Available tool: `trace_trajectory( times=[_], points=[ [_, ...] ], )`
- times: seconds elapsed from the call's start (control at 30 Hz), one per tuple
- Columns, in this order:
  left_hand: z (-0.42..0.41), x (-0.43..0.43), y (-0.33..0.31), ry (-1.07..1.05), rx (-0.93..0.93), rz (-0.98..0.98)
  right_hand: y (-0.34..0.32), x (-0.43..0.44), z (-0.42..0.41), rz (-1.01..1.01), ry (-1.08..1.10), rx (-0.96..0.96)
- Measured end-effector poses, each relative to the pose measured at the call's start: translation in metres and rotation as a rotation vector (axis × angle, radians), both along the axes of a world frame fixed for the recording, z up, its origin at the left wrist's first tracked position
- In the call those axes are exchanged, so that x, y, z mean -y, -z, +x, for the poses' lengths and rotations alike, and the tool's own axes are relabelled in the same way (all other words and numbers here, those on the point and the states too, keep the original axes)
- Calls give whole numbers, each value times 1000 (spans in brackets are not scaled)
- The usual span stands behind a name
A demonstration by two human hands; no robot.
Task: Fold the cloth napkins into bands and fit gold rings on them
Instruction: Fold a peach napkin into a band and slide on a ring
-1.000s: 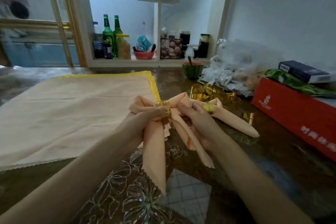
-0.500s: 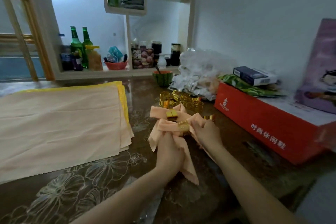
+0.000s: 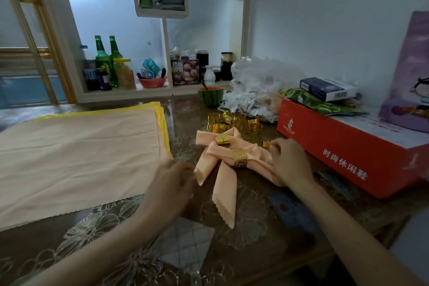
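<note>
The right hand (image 3: 290,165) lay at centre right of the frame. Its fingers (image 3: 278,146) were curled down over the right end of the front napkin (image 3: 224,193), grasping it against the bench (image 3: 255,251). The left hand (image 3: 171,183) was blurred, just left of that napkin's short left tail. Its fingers seemed loosely bent beside the cloth edge, and I cannot tell whether they pinched it or were released.

The front napkin lay folded in a band with a patterned gold ring (image 3: 240,158) around its middle and one long tail pointing toward the lower frame. Just behind it, touching, lay a second napkin (image 3: 202,140) with a plain gold ring (image 3: 222,140). Loose rings (image 3: 242,124) were heaped behind both, and a small ring (image 3: 265,144) sat beside the right fingertips. A stack of flat napkins (image 3: 81,153) filled the left. A red box (image 3: 348,146) stood close beside the right hand.
</note>
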State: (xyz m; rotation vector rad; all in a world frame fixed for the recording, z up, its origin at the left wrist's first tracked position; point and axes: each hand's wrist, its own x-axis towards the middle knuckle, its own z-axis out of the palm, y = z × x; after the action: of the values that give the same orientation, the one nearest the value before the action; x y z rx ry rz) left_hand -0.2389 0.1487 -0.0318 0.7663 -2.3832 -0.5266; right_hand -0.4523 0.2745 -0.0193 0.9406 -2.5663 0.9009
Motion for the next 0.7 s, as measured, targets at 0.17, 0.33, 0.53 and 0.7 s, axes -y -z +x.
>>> trace_trajectory(
  times=[0.17,0.33,0.53,0.7],
  points=[
    [58,65,3,-133,239,-137,-17,19,52,-53,-232,-44],
    [94,106,21,-156,439,-13,-21,76,140,-98,-673,136],
    [109,121,23,-150,280,-99,-7,160,186,-49,-768,411],
    [119,139,10,-143,133,87,10,183,163,52,-644,200]
  ],
)
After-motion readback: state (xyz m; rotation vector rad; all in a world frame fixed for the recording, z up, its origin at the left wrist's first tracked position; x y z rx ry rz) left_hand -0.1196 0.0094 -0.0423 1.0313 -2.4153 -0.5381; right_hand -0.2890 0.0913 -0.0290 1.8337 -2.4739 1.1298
